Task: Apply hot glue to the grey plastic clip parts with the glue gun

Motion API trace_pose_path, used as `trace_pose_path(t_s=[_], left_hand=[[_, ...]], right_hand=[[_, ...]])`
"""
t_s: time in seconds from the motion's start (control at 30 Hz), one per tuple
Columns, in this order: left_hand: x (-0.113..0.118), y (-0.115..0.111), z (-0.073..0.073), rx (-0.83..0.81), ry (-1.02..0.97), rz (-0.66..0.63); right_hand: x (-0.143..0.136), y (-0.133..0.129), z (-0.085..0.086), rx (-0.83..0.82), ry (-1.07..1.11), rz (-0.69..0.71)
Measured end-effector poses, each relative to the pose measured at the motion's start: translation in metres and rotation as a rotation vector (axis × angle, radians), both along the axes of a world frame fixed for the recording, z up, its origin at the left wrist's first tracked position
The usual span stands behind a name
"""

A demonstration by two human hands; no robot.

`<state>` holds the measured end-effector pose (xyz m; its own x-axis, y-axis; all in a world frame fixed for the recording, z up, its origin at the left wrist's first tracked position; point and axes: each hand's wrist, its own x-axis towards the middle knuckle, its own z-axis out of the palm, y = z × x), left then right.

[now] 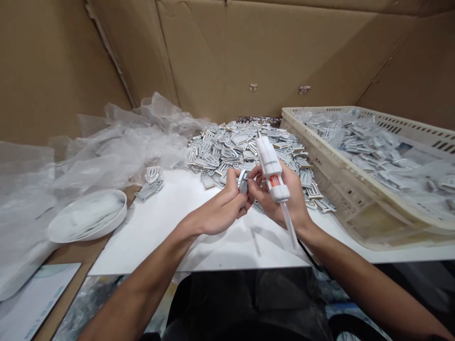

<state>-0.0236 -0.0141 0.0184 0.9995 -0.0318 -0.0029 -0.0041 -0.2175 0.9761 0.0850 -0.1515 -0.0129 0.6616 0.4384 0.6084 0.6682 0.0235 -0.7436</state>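
Observation:
My left hand is closed on a small grey and white plastic piece, held up above the white tabletop. In my right hand rests a white hot glue gun, its nozzle pointing up and away and a clear glue stick coming out of its rear end. The fingertips of that hand also touch the piece from the right. Beyond both hands lies a large pile of similar grey pieces. What the right palm grips is partly hidden.
At right stands a cream plastic crate holding many bagged pieces. Crumpled clear plastic bags heap up at left, near a white bowl and a few loose pieces. Cardboard walls enclose the back and sides.

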Motion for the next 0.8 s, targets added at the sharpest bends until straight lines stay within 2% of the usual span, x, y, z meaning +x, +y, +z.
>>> trace_pose_path(t_s=[0.13,0.23,0.37,0.5,0.63,0.8], left_hand=[[0.002,0.000,-0.001,-0.001,-0.024,-0.012],[0.003,0.000,-0.001,-0.081,-0.027,0.014],[0.005,0.003,-0.001,-0.213,-0.033,-0.010],[0.005,0.007,-0.001,-0.264,-0.055,-0.037],[0.004,0.010,-0.001,-0.287,-0.051,-0.058],[0.003,0.011,0.001,-0.321,-0.042,-0.087]], right_hand=[[-0.001,-0.001,0.003,-0.030,-0.027,-0.025],[0.001,0.000,0.003,0.017,0.025,-0.013],[0.002,0.001,0.006,0.112,0.123,0.093],[-0.001,-0.002,0.018,0.179,0.139,0.177],[0.002,-0.008,0.028,0.079,0.021,0.145],[0.010,-0.014,0.029,0.003,-0.036,0.115]])
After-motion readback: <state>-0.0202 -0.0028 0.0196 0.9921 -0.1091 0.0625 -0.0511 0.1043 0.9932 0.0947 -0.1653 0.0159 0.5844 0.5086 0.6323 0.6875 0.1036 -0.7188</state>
